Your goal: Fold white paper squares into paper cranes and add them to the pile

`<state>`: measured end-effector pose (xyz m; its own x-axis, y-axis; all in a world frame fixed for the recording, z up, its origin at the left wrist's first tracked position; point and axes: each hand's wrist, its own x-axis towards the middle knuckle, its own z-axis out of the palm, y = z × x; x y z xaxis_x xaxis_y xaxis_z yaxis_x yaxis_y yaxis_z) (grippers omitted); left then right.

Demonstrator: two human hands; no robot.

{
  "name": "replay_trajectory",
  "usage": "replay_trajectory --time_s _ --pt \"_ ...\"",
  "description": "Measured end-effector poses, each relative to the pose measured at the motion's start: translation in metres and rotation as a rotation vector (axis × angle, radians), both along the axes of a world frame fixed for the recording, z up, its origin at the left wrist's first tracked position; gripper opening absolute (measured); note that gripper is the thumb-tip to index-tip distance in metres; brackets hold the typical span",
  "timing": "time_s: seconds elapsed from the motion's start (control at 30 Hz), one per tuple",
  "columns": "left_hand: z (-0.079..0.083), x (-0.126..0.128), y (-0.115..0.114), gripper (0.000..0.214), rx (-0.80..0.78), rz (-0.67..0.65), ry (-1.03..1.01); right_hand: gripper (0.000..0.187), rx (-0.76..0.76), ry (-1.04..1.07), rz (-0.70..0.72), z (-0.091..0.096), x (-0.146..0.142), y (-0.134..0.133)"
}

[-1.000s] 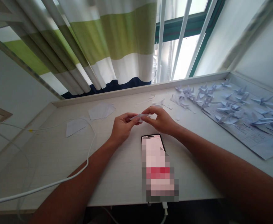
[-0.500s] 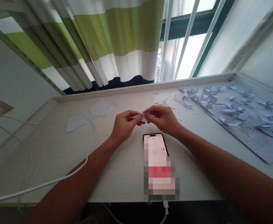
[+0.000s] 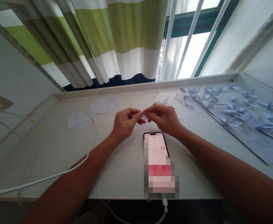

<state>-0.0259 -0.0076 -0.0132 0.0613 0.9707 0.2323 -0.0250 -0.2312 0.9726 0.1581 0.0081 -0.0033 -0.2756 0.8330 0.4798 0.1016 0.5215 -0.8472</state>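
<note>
Both hands meet over the middle of a pale desk (image 3: 57, 155). My left hand (image 3: 124, 123) pinches one end of a small folded white paper (image 3: 143, 116) between thumb and fingers. My right hand (image 3: 165, 119) pinches the other end, its fingers curled over it. Most of the paper is hidden by the fingers. A phone (image 3: 158, 161) lies face up just below the hands, with a cable plugged in at its near end.
Several folded paper cranes (image 3: 231, 105) lie on a printed sheet (image 3: 262, 143) at the right. Flat paper squares (image 3: 102, 105) and a single one (image 3: 75, 119) lie at the left. A white cable (image 3: 57, 175) loops across the desk's left. A striped curtain (image 3: 115, 43) and barred window stand behind.
The hands have closed in on each other, and less of the paper shows between the fingers. The view has shifted slightly.
</note>
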Motion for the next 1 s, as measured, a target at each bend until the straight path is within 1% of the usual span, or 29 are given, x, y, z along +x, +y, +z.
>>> replay_trajectory --time_s 0.13,0.23,0.37,0.43,0.53,0.6,0.7,0.77,0.87,1.0 --pt "0.001 -0.001 0.005 0.038 -0.052 -0.070 -0.070 0.009 0.144 -0.092 -0.029 -0.001 0.003 0.002" --pt "0.005 -0.003 0.006 0.040 -0.092 -0.134 -0.072 0.012 0.252 -0.143 -0.063 -0.001 0.005 0.004" --pt "0.010 -0.005 0.004 0.040 -0.104 -0.136 -0.050 0.012 0.359 -0.181 -0.040 -0.002 0.007 0.006" --pt "0.011 -0.006 0.003 0.040 -0.095 -0.137 -0.030 0.011 0.382 -0.186 -0.033 -0.003 0.008 0.006" --pt "0.008 -0.007 0.002 0.036 -0.035 -0.123 0.000 0.007 0.338 -0.141 -0.022 -0.004 0.007 0.005" --pt "0.006 -0.009 0.002 0.034 0.035 -0.094 0.046 0.008 0.239 -0.069 0.017 -0.003 0.006 0.003" --pt "0.002 -0.013 0.001 0.031 0.175 -0.036 0.166 0.022 0.066 0.030 0.057 -0.002 0.004 -0.001" --pt "0.002 -0.015 0.001 0.027 0.253 -0.001 0.229 0.029 0.005 0.045 0.042 -0.001 0.003 -0.002" --pt "0.001 -0.017 0.001 0.025 0.304 0.022 0.269 0.031 -0.013 0.030 0.023 0.000 0.004 -0.001" --pt "0.000 -0.017 0.001 0.024 0.293 0.021 0.268 0.028 0.016 0.008 0.015 0.000 0.004 0.001"
